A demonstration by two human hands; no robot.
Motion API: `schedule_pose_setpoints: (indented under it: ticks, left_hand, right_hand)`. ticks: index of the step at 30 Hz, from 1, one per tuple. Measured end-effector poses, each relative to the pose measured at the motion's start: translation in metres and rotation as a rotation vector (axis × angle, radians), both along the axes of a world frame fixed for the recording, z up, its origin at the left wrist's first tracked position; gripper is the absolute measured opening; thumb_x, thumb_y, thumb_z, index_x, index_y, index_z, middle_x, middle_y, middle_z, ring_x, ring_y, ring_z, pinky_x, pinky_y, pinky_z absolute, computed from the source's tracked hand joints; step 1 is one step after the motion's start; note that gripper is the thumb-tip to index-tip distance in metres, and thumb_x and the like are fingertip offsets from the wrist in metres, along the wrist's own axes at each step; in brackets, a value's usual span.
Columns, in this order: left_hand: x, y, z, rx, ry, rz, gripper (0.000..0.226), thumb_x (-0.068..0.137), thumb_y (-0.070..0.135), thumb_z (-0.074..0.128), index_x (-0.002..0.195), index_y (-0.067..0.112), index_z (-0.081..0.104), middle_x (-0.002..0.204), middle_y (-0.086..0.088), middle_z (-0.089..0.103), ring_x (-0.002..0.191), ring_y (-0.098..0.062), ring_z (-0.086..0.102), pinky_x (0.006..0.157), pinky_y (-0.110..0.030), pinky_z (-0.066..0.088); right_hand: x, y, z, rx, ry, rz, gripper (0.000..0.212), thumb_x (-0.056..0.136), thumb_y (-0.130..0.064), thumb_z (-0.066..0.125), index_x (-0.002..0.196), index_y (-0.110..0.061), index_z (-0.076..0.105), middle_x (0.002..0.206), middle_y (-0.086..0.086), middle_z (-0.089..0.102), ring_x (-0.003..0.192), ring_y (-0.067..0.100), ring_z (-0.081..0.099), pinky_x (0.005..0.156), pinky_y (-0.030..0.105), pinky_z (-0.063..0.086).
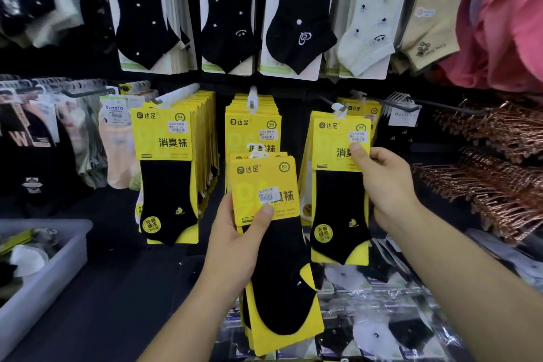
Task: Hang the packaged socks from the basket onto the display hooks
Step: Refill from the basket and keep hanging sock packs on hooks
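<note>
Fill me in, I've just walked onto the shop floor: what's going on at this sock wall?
A person is stocking yellow-carded black socks. Their left hand grips a small stack of packs just below the middle hook, while the right hand pinches the card of the front pack hanging at the right hook. A grey basket at lower left holds more goods.

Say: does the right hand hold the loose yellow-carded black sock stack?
No, the left hand grips that stack; the right hand pinches a hanging pack.
</note>
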State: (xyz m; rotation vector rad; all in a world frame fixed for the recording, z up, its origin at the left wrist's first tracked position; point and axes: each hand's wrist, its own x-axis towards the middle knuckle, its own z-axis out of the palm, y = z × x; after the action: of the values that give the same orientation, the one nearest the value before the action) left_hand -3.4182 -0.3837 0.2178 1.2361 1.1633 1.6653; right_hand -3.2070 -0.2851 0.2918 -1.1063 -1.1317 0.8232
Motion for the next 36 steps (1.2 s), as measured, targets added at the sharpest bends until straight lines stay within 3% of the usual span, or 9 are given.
schedule_pose_setpoints:
  ticks: [3,6,13,19,22,25,29,33,36]
  left_hand:
    - [-0.001,0.000,0.000,0.001,-0.002,-0.008,0.043,0.081,0.045,0.072,0.123,0.038,0.064,0.115,0.018,0.078,0.108,-0.003,0.074,0.083,-0.021,0.060]
    - [-0.001,0.000,0.000,0.007,-0.002,0.000,0.045,0.080,0.046,0.072,0.124,0.037,0.064,0.115,0.019,0.078,0.107,-0.002,0.074,0.081,-0.016,0.060]
    - [0.004,0.000,0.000,0.033,0.029,0.007,0.046,0.083,0.040,0.076,0.126,0.034,0.064,0.115,0.017,0.078,0.107,-0.003,0.075,0.088,-0.023,0.062]
    - [0.003,-0.003,-0.001,0.035,-0.054,-0.043,0.049,0.079,0.044,0.077,0.126,0.035,0.064,0.117,0.012,0.079,0.106,-0.009,0.077,0.081,-0.020,0.061]
    - [0.002,-0.003,0.000,0.028,-0.081,-0.040,0.055,0.080,0.052,0.070,0.132,0.035,0.063,0.122,0.013,0.077,0.113,-0.008,0.074,0.087,-0.024,0.062]
    - [0.001,-0.001,-0.001,0.041,-0.048,-0.016,0.048,0.085,0.050,0.066,0.131,0.037,0.064,0.121,0.018,0.076,0.113,-0.002,0.072,0.089,-0.022,0.057]
    - [0.000,0.000,-0.003,0.042,-0.041,-0.009,0.043,0.087,0.047,0.065,0.128,0.037,0.065,0.119,0.018,0.077,0.111,-0.001,0.073,0.084,-0.012,0.057]
    - [-0.001,0.001,-0.002,0.042,-0.052,0.000,0.042,0.086,0.045,0.066,0.127,0.035,0.065,0.117,0.017,0.078,0.108,-0.002,0.074,0.081,-0.010,0.056]
    - [-0.001,0.001,-0.001,0.045,-0.054,0.003,0.043,0.086,0.045,0.066,0.127,0.034,0.065,0.116,0.017,0.078,0.107,-0.001,0.074,0.080,-0.009,0.055]
  right_hand:
    - [0.003,0.006,-0.009,-0.032,-0.028,-0.044,0.035,0.086,-0.041,0.078,0.097,-0.008,0.070,0.098,0.010,0.073,0.100,0.028,0.070,0.093,0.046,0.057]
    - [0.002,0.003,-0.017,-0.015,-0.091,-0.177,0.041,0.081,-0.038,0.083,0.101,-0.009,0.063,0.085,-0.006,0.059,0.081,0.004,0.061,0.071,0.020,0.047]
    - [-0.034,-0.042,-0.023,-0.029,-0.254,0.279,0.043,0.075,-0.062,0.076,0.081,-0.020,0.069,0.079,0.011,0.068,0.065,0.012,0.061,0.060,0.031,0.051]
    - [-0.047,-0.055,-0.023,0.016,-0.287,0.266,0.031,0.084,-0.037,0.079,0.088,-0.009,0.066,0.086,0.022,0.069,0.074,0.039,0.063,0.067,0.051,0.057]
    - [-0.042,-0.053,-0.022,0.012,-0.193,0.225,0.027,0.088,-0.034,0.076,0.092,-0.009,0.065,0.086,0.026,0.066,0.067,0.022,0.055,0.064,0.040,0.048]
    - [-0.036,-0.047,-0.015,0.058,-0.076,0.098,0.021,0.091,-0.034,0.073,0.095,-0.014,0.066,0.071,0.009,0.063,0.067,0.005,0.057,0.071,0.024,0.047]
    - [-0.020,-0.034,0.002,0.156,0.061,-0.058,0.013,0.094,-0.032,0.070,0.095,-0.019,0.067,0.070,-0.010,0.068,0.073,0.002,0.064,0.081,0.026,0.053]
    - [-0.008,-0.023,0.012,0.186,0.080,-0.111,0.015,0.094,-0.031,0.071,0.096,-0.018,0.067,0.081,0.001,0.068,0.080,0.012,0.066,0.094,0.038,0.056]
    - [-0.003,-0.014,0.014,0.177,0.075,-0.132,0.015,0.093,-0.031,0.072,0.096,-0.016,0.068,0.072,-0.011,0.069,0.074,0.001,0.067,0.081,0.022,0.057]
